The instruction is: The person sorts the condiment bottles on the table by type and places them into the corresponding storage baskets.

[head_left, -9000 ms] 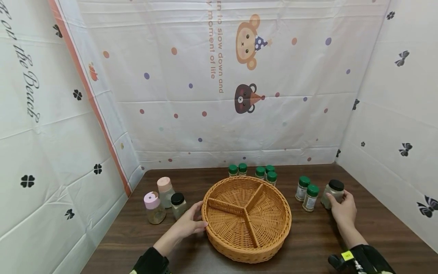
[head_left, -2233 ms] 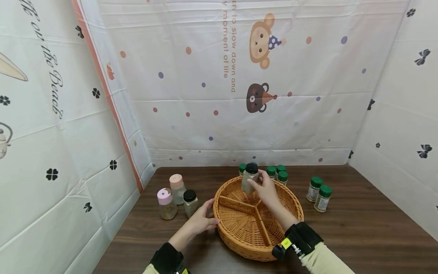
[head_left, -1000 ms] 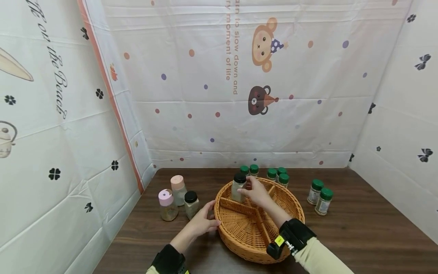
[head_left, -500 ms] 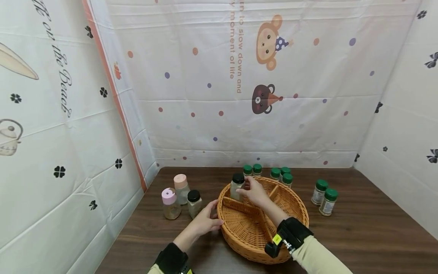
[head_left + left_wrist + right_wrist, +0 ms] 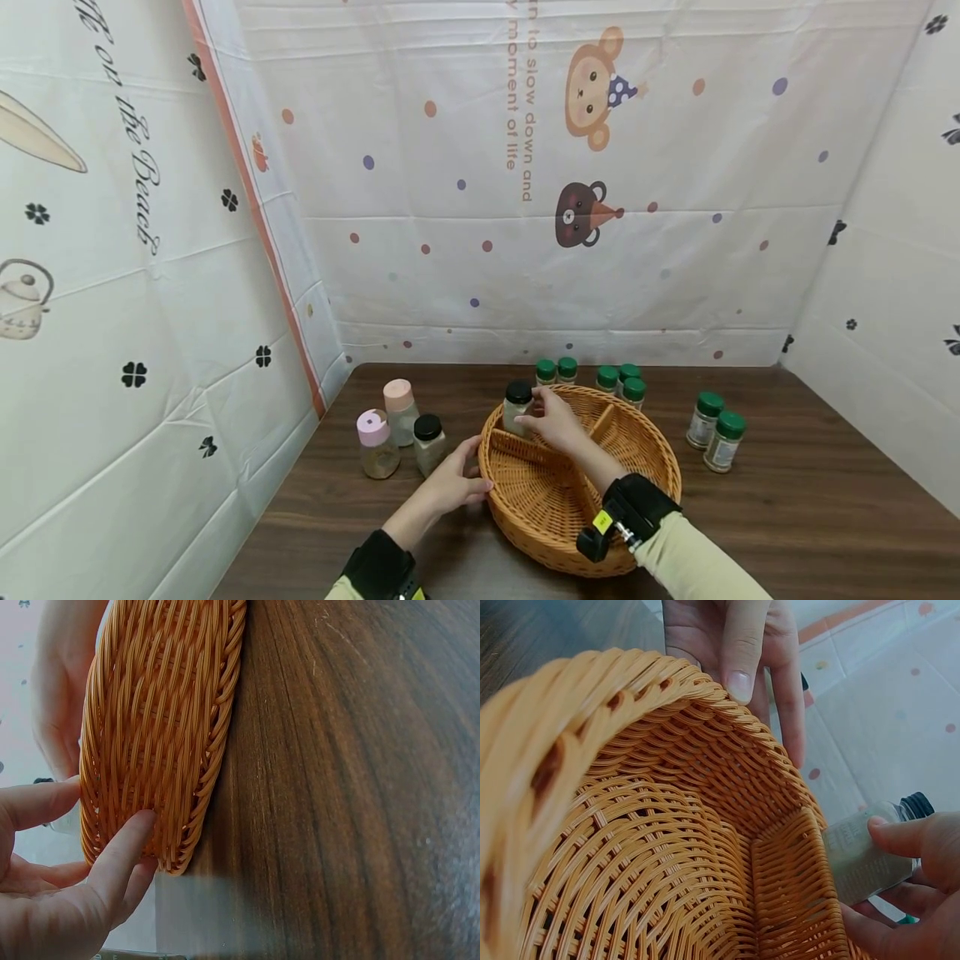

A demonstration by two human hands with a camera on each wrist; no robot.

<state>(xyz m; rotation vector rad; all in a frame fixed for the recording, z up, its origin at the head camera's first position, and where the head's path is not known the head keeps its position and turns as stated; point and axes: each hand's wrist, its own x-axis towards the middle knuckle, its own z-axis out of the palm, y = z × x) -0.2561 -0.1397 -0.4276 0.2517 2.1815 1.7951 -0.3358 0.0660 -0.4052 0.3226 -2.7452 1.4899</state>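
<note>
The jar [image 5: 516, 410] is pinched by the right hand [image 5: 553, 421], the nearer one; it lies at nine o'clock from the fingertips, long axis nearly upright, at the basket's [image 5: 551, 557] ten-to-eleven o'clock. The nine-o'clock wall is touched by the left hand's [image 5: 450, 481] extended fingers. The jar's foot is hidden by the divider [image 5: 795, 885]; whether it is seated cannot be told.

The divider [image 5: 791, 877] likely hides the base of the held jar [image 5: 864, 853].
</note>
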